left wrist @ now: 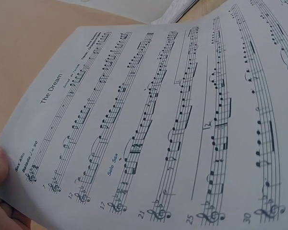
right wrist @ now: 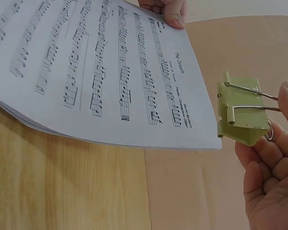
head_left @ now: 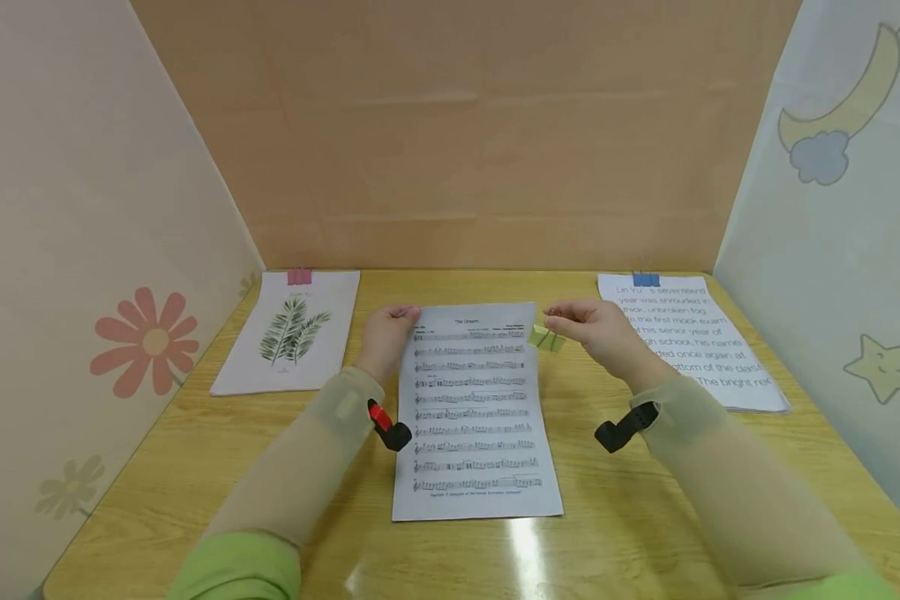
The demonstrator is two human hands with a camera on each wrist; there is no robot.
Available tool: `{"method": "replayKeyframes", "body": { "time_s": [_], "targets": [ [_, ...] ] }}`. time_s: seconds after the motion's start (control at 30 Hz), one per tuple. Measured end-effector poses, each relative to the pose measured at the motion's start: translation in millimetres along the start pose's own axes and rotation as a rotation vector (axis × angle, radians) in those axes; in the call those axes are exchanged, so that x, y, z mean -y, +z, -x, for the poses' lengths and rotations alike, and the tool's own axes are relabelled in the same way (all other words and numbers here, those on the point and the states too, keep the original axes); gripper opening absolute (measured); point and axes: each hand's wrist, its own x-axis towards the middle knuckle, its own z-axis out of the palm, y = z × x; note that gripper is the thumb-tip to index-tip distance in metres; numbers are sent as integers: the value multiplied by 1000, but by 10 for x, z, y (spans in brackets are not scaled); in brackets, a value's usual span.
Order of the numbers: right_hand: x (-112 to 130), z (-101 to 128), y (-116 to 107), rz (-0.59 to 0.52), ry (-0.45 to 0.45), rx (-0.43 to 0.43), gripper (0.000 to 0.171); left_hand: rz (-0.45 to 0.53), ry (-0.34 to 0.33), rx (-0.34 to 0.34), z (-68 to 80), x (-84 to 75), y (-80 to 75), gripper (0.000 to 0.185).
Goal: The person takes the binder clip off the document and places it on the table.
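Left hand (head_left: 390, 342): fingers curled in, thumb on the printed face, pinching the sheet music (head_left: 474, 417) at its top left corner. Right hand (head_left: 598, 337): thumb and fingers closed on the wire handles of a yellow-green binder clip (right wrist: 247, 120), remaining fingers curled in below.

Position of the sheet music: between the two hands, running from them toward the person, title "The Dream" at the far end. More than one layer shows along the edge on the right hand's side. Pages bend slightly; the far end is lifted off the table (head_left: 607, 517). Cannot tell whether the near end rests on it.

Position of the binder clip: just beside the top right corner of the pages, on the left-hand side of the right hand, its mouth toward the paper. Contact with the paper: cannot tell.

Beyond the left hand, to its left: pages with a leaf print (head_left: 288, 337), lying flat, a pink clip (head_left: 299, 277) on their far edge. To the right of the right hand, partly hidden by it and its forearm: pages of large text (head_left: 708, 333), a blue clip (head_left: 646, 279) on their far edge.
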Motion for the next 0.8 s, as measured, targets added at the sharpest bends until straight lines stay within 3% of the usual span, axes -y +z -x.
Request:
{"method": "replayKeyframes", "body": {
  "time_s": [0.3, 0.63, 0.8],
  "targets": [
    [-270, 242, 172, -33, -12, 55, 43, 3, -15, 7, -125, 129, 51, 29],
    [-452, 510, 317, 82, 5, 93, 39, 5, -47, -22, -265, 219, 149, 26],
    [-491, 595, 353, 86, 10, 104, 37, -5, -72, -24, -381, 270, 194, 27]
  ]
}}
